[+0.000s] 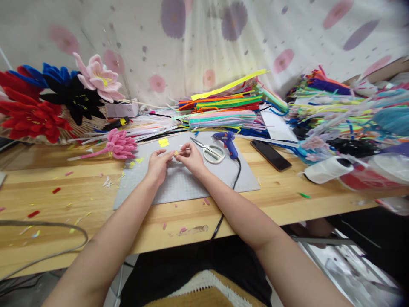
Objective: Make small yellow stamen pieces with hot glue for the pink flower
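Over the grey cutting mat my two hands meet fingertip to fingertip. My left hand pinches a tiny yellow piece, and the fingers of my right hand are closed on its other side. The piece is too small to name its kind. Just right of my right hand lie scissors with pale handles. Beyond them rests a blue glue gun with a black cord. Yellow scraps sit behind and left of my left hand. A pink pipe-cleaner flower lies at the mat's left edge.
Bundles of coloured pipe cleaners are piled along the back. Finished flowers stand at the left. A phone and a white thread spool lie at the right. A grey cable loops over the left front edge.
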Action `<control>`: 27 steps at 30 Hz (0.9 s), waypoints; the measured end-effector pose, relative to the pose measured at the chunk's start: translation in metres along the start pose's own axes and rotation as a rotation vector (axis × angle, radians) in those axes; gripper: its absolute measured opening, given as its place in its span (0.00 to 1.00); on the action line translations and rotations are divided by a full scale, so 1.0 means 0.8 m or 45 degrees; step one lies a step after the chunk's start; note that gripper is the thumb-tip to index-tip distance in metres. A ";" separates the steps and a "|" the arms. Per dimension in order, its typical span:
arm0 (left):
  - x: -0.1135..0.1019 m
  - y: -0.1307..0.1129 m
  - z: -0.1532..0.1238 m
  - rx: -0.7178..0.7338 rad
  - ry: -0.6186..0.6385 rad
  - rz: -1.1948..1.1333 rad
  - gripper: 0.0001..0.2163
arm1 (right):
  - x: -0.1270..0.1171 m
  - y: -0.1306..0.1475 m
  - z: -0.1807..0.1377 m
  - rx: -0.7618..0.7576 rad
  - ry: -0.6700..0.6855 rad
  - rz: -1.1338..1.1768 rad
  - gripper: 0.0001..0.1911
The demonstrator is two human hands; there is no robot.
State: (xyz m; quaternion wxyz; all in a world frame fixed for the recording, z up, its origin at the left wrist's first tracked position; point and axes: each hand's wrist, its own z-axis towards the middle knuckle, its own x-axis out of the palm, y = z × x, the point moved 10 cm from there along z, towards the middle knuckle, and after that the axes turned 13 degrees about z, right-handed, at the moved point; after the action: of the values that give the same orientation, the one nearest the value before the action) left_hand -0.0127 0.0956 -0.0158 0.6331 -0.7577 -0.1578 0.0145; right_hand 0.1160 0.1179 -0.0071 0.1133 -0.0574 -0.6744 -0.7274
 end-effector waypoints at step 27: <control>-0.008 0.013 0.001 -0.143 -0.079 -0.019 0.19 | 0.006 0.005 -0.005 -0.040 0.062 -0.056 0.17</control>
State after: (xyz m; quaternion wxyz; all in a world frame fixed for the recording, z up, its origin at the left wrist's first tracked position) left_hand -0.0168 0.0932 -0.0273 0.5844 -0.7901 -0.1834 0.0244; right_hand 0.1124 0.1135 -0.0020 0.1128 -0.0265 -0.6611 -0.7413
